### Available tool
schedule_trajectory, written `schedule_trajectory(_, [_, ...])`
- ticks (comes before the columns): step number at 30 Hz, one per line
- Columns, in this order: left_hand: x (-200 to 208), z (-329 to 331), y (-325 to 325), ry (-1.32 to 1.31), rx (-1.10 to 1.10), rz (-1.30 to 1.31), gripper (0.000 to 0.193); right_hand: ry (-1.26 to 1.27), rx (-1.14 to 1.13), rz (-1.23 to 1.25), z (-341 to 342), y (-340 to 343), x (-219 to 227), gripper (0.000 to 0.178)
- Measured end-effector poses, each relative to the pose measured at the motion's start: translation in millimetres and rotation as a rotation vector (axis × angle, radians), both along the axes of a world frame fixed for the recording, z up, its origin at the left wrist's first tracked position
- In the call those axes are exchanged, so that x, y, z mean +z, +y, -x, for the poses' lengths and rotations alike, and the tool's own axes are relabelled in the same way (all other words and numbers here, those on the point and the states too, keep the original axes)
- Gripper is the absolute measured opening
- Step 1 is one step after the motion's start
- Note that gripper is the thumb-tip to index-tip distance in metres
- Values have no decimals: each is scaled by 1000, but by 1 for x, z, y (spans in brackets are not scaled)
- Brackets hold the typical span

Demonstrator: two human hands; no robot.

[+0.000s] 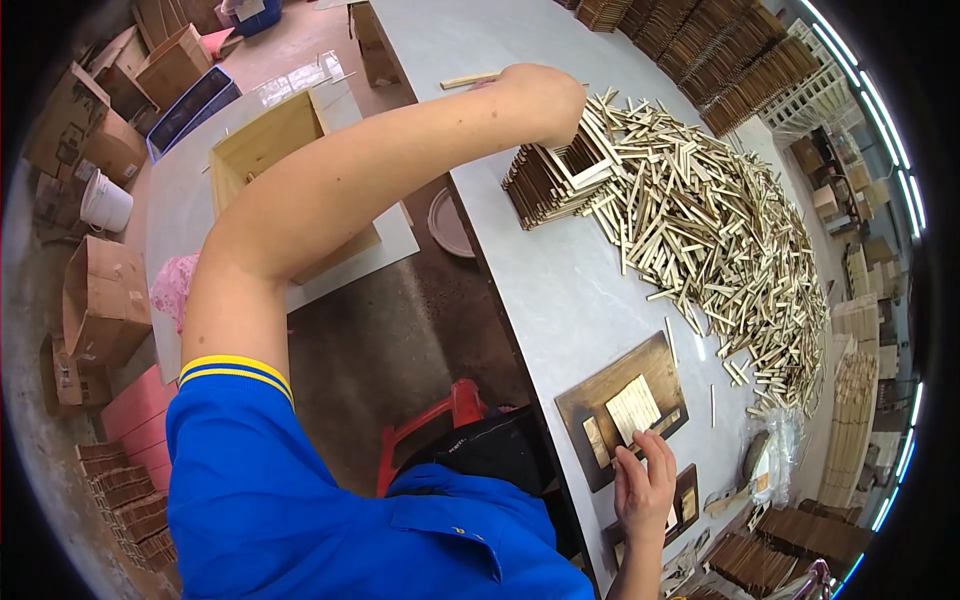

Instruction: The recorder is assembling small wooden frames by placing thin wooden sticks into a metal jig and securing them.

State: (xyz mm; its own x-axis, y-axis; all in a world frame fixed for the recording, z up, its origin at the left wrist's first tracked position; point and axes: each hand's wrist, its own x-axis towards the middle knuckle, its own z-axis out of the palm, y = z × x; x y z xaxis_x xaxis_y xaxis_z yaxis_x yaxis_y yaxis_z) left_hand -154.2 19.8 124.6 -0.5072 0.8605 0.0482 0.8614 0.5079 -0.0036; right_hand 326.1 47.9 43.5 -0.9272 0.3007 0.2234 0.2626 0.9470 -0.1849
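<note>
My left hand (545,98) reaches far across the grey table (560,290) and sits bent over a stack of dark wooden frames (545,180). Its fingers are hidden behind the wrist. A light stick (468,80) pokes out just left of that hand; whether it is held is unclear. My right hand (645,485) lies near the table's front edge, fingers stretched out flat. Its fingertips touch the lower edge of a dark wooden board (600,395) that carries a patch of light slats (633,408). A smaller dark frame (688,495) lies by the same hand.
A big heap of light wooden sticks (720,230) covers the table's right side. Rows of dark frames (720,50) stand at the back. Left of the table are an open wooden box (270,150), a red stool (440,415), cardboard boxes (100,300) and a white bucket (105,200).
</note>
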Motion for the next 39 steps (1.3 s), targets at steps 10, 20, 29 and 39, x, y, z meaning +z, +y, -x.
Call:
schedule_trajectory(10, [-7,0,-6,16,8,-22,26,5,-15,17,-13,-3,0,29])
schedule_trajectory(20, [-6,-2,-6,13,27,7,32,-5,-55,34,-24,-8,0,29])
schedule_trajectory(29, [-6,-3,-3,8,43,-5,32,-18,-83,23,-33,-10,-4,28])
schedule_trajectory(39, [-2,-5,0,0,62,12,31,-21,-151,22,-52,-15,-5,23])
